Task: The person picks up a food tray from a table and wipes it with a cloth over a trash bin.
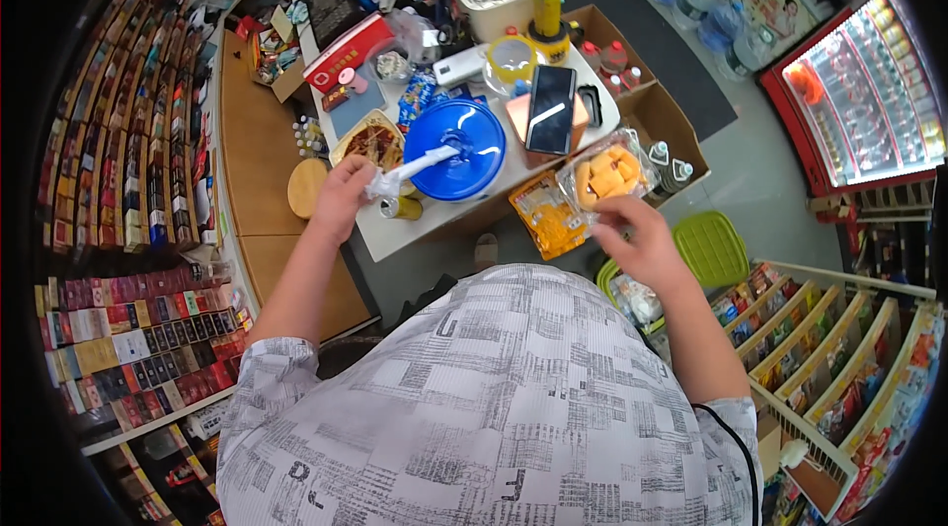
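Note:
My left hand (346, 192) pinches a crumpled white tissue (386, 183), whose twisted end reaches over a round blue plastic lid (437, 133). With its fingers, my right hand (638, 233) grips the lower edge of a clear plastic bag of orange-yellow food pieces (609, 174). An orange printed food pouch (548, 218) hangs or lies just left of that bag; what bears it is unclear. Beside the lid are a tray of brown-red food (374, 142) and a yellow can (401, 208). Behind the bag, a black smartphone (551, 110) rests on a copper-coloured box (523, 113).
The white table (378, 233) also carries a red box (348, 52), a clear tub with a yellow rim (512, 59) and a yellow can in a holder (547, 11). Cardboard boxes of bottles (659, 115) stand right of it. A green plastic lid (711, 248) is on the right.

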### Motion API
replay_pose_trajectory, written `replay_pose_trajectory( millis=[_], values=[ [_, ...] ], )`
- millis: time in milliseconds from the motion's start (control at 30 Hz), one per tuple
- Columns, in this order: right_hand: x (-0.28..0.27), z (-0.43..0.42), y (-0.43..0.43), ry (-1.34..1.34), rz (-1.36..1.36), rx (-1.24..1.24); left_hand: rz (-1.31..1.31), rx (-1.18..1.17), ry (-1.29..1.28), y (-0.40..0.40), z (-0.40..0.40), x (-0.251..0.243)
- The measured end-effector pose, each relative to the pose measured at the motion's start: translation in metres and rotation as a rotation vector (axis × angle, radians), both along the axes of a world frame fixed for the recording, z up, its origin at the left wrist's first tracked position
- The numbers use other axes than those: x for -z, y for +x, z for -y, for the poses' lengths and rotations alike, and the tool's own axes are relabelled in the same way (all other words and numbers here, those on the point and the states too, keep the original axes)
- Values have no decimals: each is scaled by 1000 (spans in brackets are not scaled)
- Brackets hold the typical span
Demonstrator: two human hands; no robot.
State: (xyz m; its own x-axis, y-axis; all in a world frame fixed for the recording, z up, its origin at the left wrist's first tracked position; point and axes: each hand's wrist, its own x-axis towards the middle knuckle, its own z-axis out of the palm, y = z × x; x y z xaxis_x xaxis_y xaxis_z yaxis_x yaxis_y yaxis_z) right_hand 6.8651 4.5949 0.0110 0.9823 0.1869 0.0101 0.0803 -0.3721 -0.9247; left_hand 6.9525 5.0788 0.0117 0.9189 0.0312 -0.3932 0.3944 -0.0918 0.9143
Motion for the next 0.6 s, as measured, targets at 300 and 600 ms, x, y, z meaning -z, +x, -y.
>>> replay_pose_trajectory(
  millis=[300,600],
  values=[
    [12,-212,131,-669,573,-484,29,197,-56,18,-44,32],
    [21,-241,133,-951,401,-487,-60,92,-381,29,-89,28]
  ],
)
